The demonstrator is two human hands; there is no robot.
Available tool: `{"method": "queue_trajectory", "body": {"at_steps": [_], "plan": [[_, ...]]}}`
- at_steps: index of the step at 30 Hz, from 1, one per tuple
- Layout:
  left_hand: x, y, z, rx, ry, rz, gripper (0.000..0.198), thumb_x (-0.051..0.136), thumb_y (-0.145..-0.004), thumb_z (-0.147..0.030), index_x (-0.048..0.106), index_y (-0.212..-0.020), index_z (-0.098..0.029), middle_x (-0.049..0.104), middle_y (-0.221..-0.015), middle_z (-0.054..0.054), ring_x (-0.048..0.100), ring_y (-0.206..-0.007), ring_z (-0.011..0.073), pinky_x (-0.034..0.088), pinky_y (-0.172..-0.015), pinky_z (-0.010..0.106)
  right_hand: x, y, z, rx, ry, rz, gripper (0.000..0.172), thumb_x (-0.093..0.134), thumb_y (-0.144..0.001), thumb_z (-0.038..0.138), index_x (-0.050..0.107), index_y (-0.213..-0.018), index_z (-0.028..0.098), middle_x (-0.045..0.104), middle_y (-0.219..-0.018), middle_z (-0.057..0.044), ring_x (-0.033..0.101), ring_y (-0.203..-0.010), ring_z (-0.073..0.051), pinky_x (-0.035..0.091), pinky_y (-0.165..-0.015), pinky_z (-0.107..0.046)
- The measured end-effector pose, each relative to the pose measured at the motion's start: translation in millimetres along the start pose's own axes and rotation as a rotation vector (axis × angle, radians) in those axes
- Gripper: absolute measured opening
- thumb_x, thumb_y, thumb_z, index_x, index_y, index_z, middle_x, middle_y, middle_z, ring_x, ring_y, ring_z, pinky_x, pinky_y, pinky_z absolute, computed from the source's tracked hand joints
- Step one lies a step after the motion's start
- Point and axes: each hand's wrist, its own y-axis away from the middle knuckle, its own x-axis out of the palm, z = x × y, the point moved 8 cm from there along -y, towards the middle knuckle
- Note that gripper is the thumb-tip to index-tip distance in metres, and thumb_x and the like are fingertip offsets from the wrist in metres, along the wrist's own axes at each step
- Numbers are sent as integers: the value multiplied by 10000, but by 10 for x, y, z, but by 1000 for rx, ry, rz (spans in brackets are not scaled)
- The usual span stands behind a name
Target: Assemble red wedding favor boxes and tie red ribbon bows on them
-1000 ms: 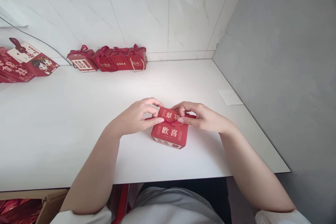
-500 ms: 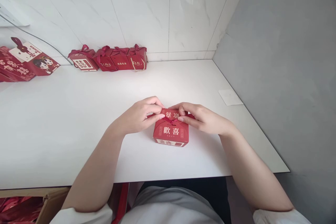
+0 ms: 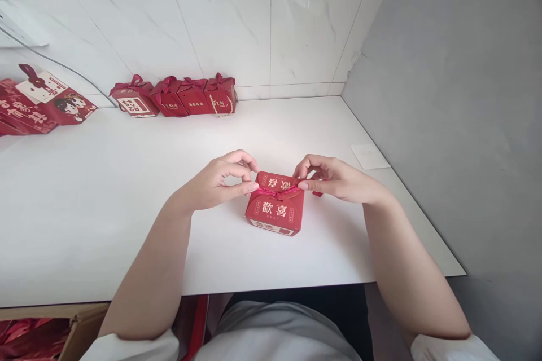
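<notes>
On the white table in front of me stands a red gift box (image 3: 275, 219) with pale Chinese characters on its top and a white label on its near side. A dark red ribbon (image 3: 277, 194) crosses the top of the box at a slot. My left hand (image 3: 228, 180) pinches one end of the ribbon at the box's left edge. At the right edge, the other end is pinched between the thumb and fingers of my right hand (image 3: 332, 176). A tail of ribbon shows below my right hand.
Several red boxes with ribbon bows (image 3: 197, 97) stand along the tiled wall. More red printed boxes (image 3: 71, 104) are at the far left. A white paper (image 3: 370, 156) lies near the table's right edge. At lower left is an open cardboard box (image 3: 87, 321) holding red material.
My hands have moved apart, left and right, drawing the ribbon out straighter across the box top. The box has shifted very slightly in view.
</notes>
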Motion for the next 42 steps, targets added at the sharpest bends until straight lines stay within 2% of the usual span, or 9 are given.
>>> {"method": "queue_trajectory", "body": {"at_steps": [7, 10, 14, 20, 24, 30, 33, 39, 42], "plan": [[87, 14, 137, -90, 120, 215, 348, 596, -900, -463, 630, -715, -171, 594, -734, 14, 532, -702, 124, 429, -632, 238, 7, 83, -271, 274, -26, 222, 413, 578, -907, 555, 566, -766, 168, 601, -695, -10, 518, -565, -106, 405, -548, -249], [152, 49, 211, -158, 137, 321, 346, 588, -903, -480, 687, -784, -171, 591, -682, 11, 537, -633, 117, 430, -586, 231, 70, 120, -246, 285, 20, 320, 506, 560, -913, 569, 578, -633, 148, 505, -551, 24, 407, -473, -69, 334, -504, -240], [158, 67, 186, -128, 219, 342, 305, 600, -908, -429, 724, -815, -166, 540, -585, -4, 526, -579, 112, 448, -571, 226, 131, 181, -135, 225, 1, 385, 364, 681, -861, 498, 724, -787, 144, 497, -542, 44, 362, -435, -51, 275, -444, -230], [135, 28, 51, -56, 430, 273, 339, 587, -926, -394, 734, -738, -152, 637, -934, 84, 590, -781, 146, 491, -604, 233, 85, 83, 101, -105, -175, 206, 116, 733, -860, 311, 768, -871, 202, 621, -788, -7, 554, -686, -95, 461, -648, -241], [144, -40, 49, -15, 518, 191, 398, 621, -906, -411, 735, -626, -152, 686, -1078, 142, 594, -1122, 267, 547, -825, 313, 72, -22, 128, -239, -239, 88, 78, 711, -883, 280, 776, -889, 237, 627, -1068, -48, 623, -940, -150, 522, -839, -306], [250, -159, 229, -15, 726, 119, 282, 709, -838, -455, 808, -926, -206, 757, -808, 89, 621, -606, 135, 544, -724, 335, 147, -132, 140, -387, -397, 28, 151, 642, -934, 289, 783, -891, 254, 661, -1192, -59, 614, -1147, -228, 517, -975, -406], [283, -188, 223, 21, 779, 121, 237, 744, -817, -415, 812, -889, -200, 736, -687, 71, 626, -613, 139, 534, -687, 301, 209, -175, 113, -423, -484, 39, 161, 643, -931, 317, 780, -893, 240, 718, -1053, -60, 638, -1121, -249, 486, -1024, -457], [327, -192, 192, 40, 788, 159, 183, 753, -817, -355, 805, -925, -218, 756, -1071, 109, 617, -519, 84, 546, -634, 287, 262, -237, 8, -341, -498, 2, 182, 641, -931, 349, 764, -902, 218, 728, -948, -57, 671, -975, -217, 522, -932, -417], [311, -202, 204, 34, 758, 120, 219, 774, -787, -388, 805, -858, -183, 766, -900, 106, 636, -568, 120, 536, -595, 273, 253, -256, -45, -280, -501, -34, 199, 656, -920, 366, 755, -874, 200, 722, -905, -56, 673, -894, -191, 545, -831, -349]]}}
